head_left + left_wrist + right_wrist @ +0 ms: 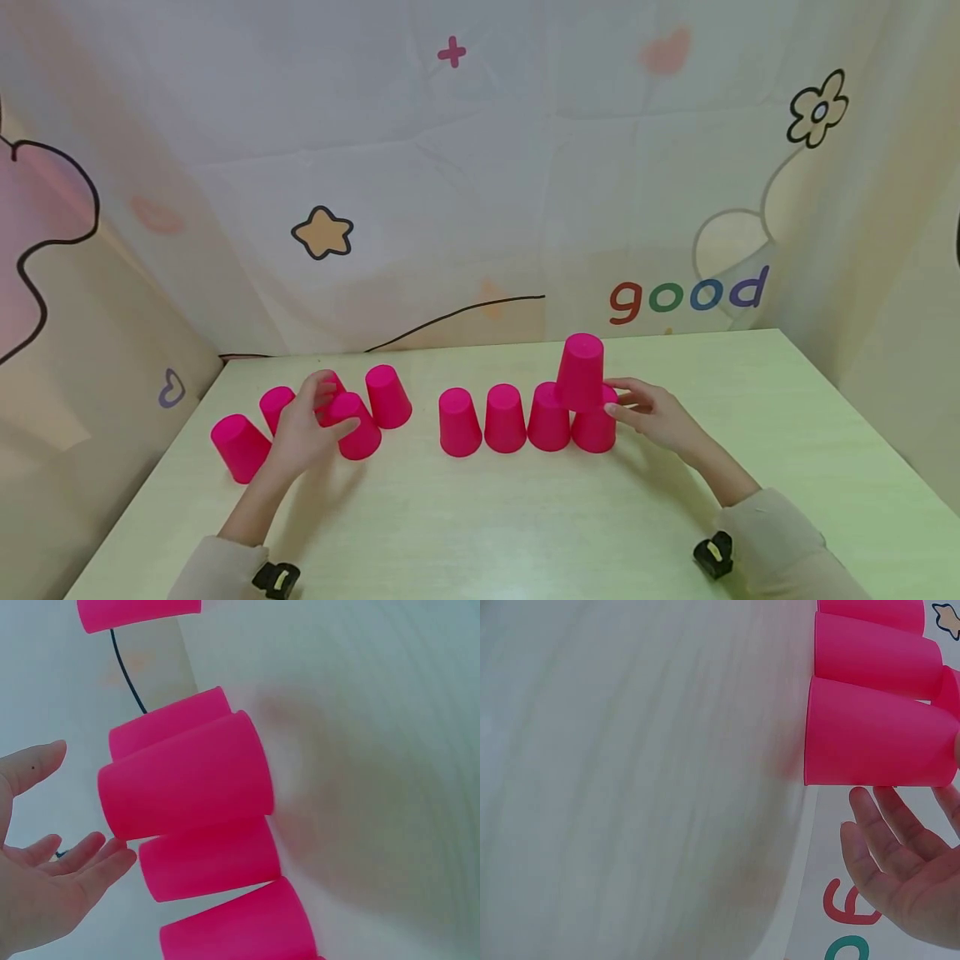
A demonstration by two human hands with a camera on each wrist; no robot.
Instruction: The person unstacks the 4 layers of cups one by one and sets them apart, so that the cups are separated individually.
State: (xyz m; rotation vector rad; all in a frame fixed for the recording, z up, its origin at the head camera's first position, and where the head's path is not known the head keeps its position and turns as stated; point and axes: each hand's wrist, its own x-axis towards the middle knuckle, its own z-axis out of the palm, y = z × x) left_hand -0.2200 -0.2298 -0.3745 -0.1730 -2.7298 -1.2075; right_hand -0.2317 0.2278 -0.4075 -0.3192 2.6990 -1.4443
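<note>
On the right, several upside-down pink plastic cups (505,419) stand side by side in a row. Another pink cup (581,372) sits upside down on top, across the two rightmost ones. My right hand (660,421) is at the row's right end, fingers spread and lightly bent around the side of the end cup (881,735); whether they touch it is hard to tell. More inverted pink cups (242,448) stand loosely grouped on the left. Over that group is my left hand (303,425), thumb apart from the fingers, around the top of a front cup (187,776) without gripping it.
A pale wooden table (480,525) carries all the cups. Behind it hangs a printed curtain (480,208) with a star and the word "good". Both sleeves have a black strap device (712,554) near the wrist.
</note>
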